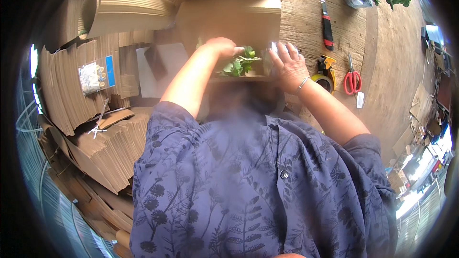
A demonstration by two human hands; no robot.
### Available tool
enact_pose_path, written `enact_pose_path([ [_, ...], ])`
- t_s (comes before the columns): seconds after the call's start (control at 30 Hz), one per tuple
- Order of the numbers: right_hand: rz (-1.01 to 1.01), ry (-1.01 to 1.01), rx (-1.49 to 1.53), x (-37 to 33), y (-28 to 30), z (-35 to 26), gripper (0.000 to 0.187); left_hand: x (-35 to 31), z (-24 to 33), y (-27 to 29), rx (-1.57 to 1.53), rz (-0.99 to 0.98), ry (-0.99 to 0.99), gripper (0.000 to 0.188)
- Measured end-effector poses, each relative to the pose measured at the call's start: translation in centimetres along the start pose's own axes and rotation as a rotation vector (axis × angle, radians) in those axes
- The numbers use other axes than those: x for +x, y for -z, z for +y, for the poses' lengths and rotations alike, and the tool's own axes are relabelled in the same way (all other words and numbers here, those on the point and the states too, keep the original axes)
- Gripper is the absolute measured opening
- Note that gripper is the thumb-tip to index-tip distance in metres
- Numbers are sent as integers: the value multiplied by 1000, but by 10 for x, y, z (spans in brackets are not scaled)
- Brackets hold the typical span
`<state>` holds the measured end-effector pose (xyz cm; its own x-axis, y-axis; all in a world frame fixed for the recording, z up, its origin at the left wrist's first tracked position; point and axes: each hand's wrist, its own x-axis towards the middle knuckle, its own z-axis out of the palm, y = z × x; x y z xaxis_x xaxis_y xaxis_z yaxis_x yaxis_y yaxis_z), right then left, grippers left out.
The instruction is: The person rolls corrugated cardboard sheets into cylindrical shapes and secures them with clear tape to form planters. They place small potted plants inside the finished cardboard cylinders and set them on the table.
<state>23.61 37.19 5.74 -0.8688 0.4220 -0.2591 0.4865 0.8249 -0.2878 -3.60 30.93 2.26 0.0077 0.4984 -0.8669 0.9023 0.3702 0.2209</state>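
The left hand (222, 48), grip unclear, is apparently tucking greens (241, 65) into the cardboard box (229, 16); the right hand (289, 69) is clasping their plastic-wrapped right end (267, 62), seemingly needing gentleness next.

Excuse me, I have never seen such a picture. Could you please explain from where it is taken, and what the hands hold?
There is no machine: these are a person's two bare hands. The one picture comes from a wide camera worn on the head, looking down, so straight edges bend. On the wooden table, to the right, lie a knife, a yellow tape dispenser and red-handled scissors. Green leaves show between the hands, at the cardboard box. The right hand touches what looks like clear plastic; the left hand is beside the leaves, its grip unclear.
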Motion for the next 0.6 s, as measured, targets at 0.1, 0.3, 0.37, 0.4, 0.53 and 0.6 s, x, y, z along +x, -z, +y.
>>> enact_pose_path([
  [0.1, -86, -76, 17, 12, 8, -2, 70, 9, -13, 10, -42, -1, -19, 53],
  [0.3, -261, 14, 109, 53, 22, 31, 94, -13, 27, 25, 21, 630, -317, 44],
  [0.37, -402, 43, 189, 74, 35, 42, 114, -32, 54, 22, -41, 679, -448, 57],
  [0.4, -413, 29, 182, 83, 32, 45, 115, -37, 70, 18, -54, 615, -453, 67],
  [0.53, -604, 111, 223, 130, 22, 70, 108, -20, 94, 14, -31, 457, -254, 109],
  [0.6, -773, 77, 329, 149, 37, 76, 106, -16, 92, 33, -105, 352, -202, 109],
])
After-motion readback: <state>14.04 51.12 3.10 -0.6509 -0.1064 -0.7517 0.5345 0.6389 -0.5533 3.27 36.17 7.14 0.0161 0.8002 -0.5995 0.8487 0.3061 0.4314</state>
